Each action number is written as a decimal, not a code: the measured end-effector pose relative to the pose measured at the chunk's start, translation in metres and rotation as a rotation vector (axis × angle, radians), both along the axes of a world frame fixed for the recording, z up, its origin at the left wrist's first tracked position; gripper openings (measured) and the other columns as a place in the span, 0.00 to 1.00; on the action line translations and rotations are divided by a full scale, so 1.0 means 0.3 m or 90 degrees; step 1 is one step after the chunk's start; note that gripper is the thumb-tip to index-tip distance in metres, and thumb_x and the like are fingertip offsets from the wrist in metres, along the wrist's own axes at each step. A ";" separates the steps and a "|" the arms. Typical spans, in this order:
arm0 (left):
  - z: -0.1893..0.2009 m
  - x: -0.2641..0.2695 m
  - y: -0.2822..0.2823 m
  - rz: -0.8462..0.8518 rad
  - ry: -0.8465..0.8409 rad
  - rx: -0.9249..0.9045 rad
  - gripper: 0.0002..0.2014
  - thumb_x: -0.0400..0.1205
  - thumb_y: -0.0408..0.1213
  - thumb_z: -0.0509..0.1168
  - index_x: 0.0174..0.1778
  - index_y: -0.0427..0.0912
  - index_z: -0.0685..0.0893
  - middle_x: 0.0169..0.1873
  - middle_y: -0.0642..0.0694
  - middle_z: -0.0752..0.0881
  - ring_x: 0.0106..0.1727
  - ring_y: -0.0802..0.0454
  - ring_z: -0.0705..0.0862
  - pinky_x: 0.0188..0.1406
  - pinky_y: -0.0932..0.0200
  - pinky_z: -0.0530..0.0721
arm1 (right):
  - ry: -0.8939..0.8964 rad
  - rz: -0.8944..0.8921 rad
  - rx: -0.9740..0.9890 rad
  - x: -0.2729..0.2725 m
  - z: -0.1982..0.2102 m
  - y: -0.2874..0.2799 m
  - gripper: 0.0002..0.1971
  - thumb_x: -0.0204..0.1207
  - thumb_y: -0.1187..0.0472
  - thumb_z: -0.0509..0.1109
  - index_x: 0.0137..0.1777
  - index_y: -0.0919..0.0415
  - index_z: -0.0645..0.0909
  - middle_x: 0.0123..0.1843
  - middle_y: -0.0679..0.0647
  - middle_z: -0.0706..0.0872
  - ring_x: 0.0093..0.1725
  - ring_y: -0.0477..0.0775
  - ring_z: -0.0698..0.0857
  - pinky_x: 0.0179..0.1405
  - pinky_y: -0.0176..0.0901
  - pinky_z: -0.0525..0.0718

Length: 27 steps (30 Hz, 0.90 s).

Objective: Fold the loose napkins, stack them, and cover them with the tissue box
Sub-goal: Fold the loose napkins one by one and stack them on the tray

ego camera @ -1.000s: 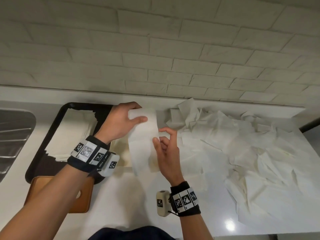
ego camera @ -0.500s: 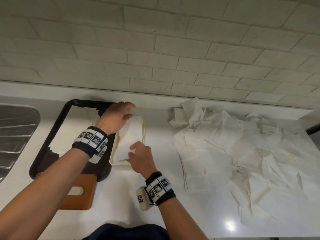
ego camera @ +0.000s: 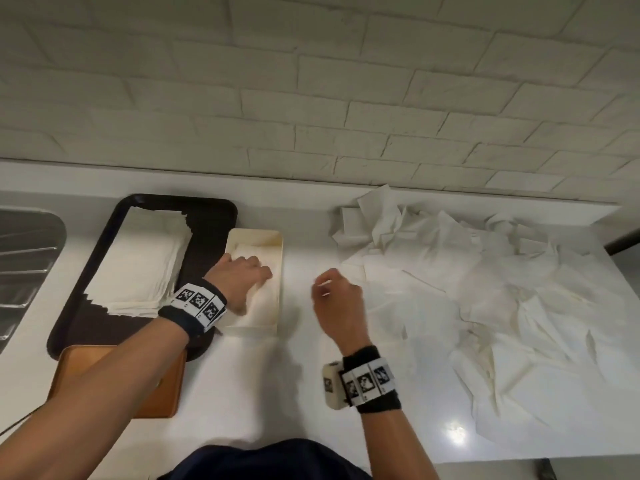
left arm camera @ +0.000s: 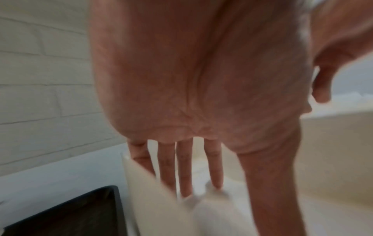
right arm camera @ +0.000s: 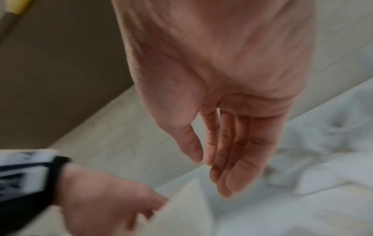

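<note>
A cream open box (ego camera: 254, 237) stands right of the black tray (ego camera: 211, 216). A folded napkin (ego camera: 266, 303) lies inside it. My left hand (ego camera: 258, 271) presses flat on that napkin with straight fingers (left arm camera: 185, 183); the box wall (left arm camera: 139, 178) shows beside them. My right hand (ego camera: 323, 285) hovers over the counter between the box and the loose napkin pile (ego camera: 485, 289). It holds nothing, and its fingers (right arm camera: 238, 159) are straight and relaxed. A stack of folded napkins (ego camera: 138, 261) rests on the black tray.
A brown box with a slot (ego camera: 117, 379) lies at the tray's near end. A steel sink (ego camera: 20, 265) is at the far left. The brick wall (ego camera: 311, 98) runs behind the counter (ego camera: 277, 393). Loose napkins cover the right half up to the edge.
Both hands held a napkin up, then laid it in the cream box. Now the left hand presses it down, and the right hand has let go and moved right.
</note>
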State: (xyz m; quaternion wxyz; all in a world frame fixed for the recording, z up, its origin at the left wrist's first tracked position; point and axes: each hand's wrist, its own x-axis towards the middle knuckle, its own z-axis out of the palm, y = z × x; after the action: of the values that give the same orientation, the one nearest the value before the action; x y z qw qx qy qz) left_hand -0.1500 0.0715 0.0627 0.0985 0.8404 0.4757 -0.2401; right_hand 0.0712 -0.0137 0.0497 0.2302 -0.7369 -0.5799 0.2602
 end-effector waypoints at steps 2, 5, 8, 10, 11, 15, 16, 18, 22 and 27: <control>0.050 0.020 -0.003 0.045 -0.089 0.033 0.38 0.77 0.49 0.82 0.83 0.57 0.74 0.77 0.49 0.78 0.73 0.44 0.82 0.70 0.43 0.82 | -0.059 -0.098 -0.011 0.146 -0.037 -0.030 0.08 0.88 0.53 0.70 0.63 0.52 0.81 0.58 0.56 0.93 0.60 0.62 0.91 0.60 0.55 0.90; 0.120 0.079 -0.045 0.097 -0.280 0.171 0.24 0.85 0.47 0.75 0.77 0.51 0.80 0.70 0.46 0.84 0.68 0.41 0.85 0.63 0.42 0.86 | -0.219 -0.228 -0.126 0.322 -0.124 -0.098 0.31 0.83 0.41 0.78 0.74 0.61 0.73 0.69 0.64 0.81 0.66 0.69 0.84 0.62 0.62 0.87; 0.148 0.173 -0.112 0.093 -0.472 0.213 0.15 0.87 0.45 0.72 0.68 0.50 0.83 0.60 0.50 0.87 0.60 0.46 0.86 0.55 0.48 0.85 | -0.229 -0.299 -0.251 0.412 -0.208 -0.156 0.50 0.74 0.31 0.82 0.79 0.67 0.67 0.72 0.68 0.77 0.70 0.74 0.81 0.67 0.66 0.84; 0.127 0.243 -0.155 0.066 -0.524 0.170 0.12 0.87 0.45 0.72 0.65 0.52 0.84 0.57 0.54 0.88 0.57 0.50 0.86 0.52 0.53 0.84 | -0.133 -0.308 -0.245 0.444 -0.240 -0.171 0.45 0.75 0.35 0.84 0.76 0.68 0.71 0.69 0.67 0.83 0.71 0.74 0.82 0.68 0.65 0.84; 0.105 0.276 -0.171 0.050 -0.528 0.139 0.12 0.87 0.45 0.71 0.66 0.52 0.84 0.56 0.55 0.87 0.57 0.52 0.86 0.53 0.52 0.86 | -0.094 -0.298 -0.230 0.450 -0.246 -0.171 0.38 0.76 0.40 0.84 0.73 0.68 0.76 0.65 0.65 0.88 0.68 0.72 0.85 0.67 0.63 0.86; 0.028 0.372 -0.226 0.008 -0.531 0.009 0.14 0.89 0.45 0.70 0.70 0.53 0.83 0.63 0.56 0.86 0.64 0.54 0.82 0.64 0.45 0.84 | -0.069 -0.225 -0.133 0.445 -0.217 -0.167 0.16 0.83 0.53 0.79 0.65 0.59 0.85 0.59 0.61 0.92 0.58 0.64 0.88 0.57 0.52 0.85; 0.021 0.388 -0.233 0.001 -0.544 -0.008 0.15 0.88 0.45 0.70 0.72 0.53 0.82 0.65 0.56 0.85 0.66 0.54 0.81 0.66 0.46 0.83 | -0.066 -0.205 -0.094 0.438 -0.180 -0.167 0.12 0.85 0.55 0.77 0.65 0.54 0.83 0.58 0.59 0.91 0.56 0.63 0.88 0.53 0.50 0.82; 0.022 0.412 -0.241 -0.024 -0.592 -0.003 0.21 0.87 0.46 0.73 0.76 0.53 0.81 0.71 0.57 0.82 0.73 0.56 0.78 0.73 0.49 0.81 | -0.126 -0.118 -0.047 0.428 -0.098 -0.170 0.11 0.87 0.56 0.73 0.64 0.41 0.81 0.55 0.51 0.87 0.52 0.61 0.88 0.47 0.51 0.83; 0.068 0.464 -0.217 -0.109 -0.637 0.068 0.41 0.80 0.51 0.81 0.88 0.51 0.70 0.88 0.56 0.69 0.92 0.57 0.58 0.90 0.63 0.58 | -0.319 0.124 -0.018 0.379 0.102 -0.165 0.18 0.85 0.51 0.73 0.69 0.30 0.77 0.55 0.42 0.87 0.50 0.57 0.90 0.44 0.53 0.89; 0.098 0.462 -0.144 0.050 -0.648 -0.018 0.34 0.80 0.46 0.80 0.80 0.62 0.72 0.57 0.51 0.92 0.63 0.46 0.87 0.66 0.46 0.84 | -0.122 0.155 0.160 0.363 0.269 -0.139 0.26 0.74 0.61 0.86 0.66 0.43 0.80 0.45 0.42 0.92 0.43 0.42 0.90 0.44 0.39 0.87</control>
State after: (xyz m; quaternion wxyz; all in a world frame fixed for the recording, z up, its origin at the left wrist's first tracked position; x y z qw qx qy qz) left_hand -0.0113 0.0282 0.0923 0.3378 0.8311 0.3953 0.1972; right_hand 0.1801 -0.0554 0.1303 0.2306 -0.6481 -0.7121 0.1406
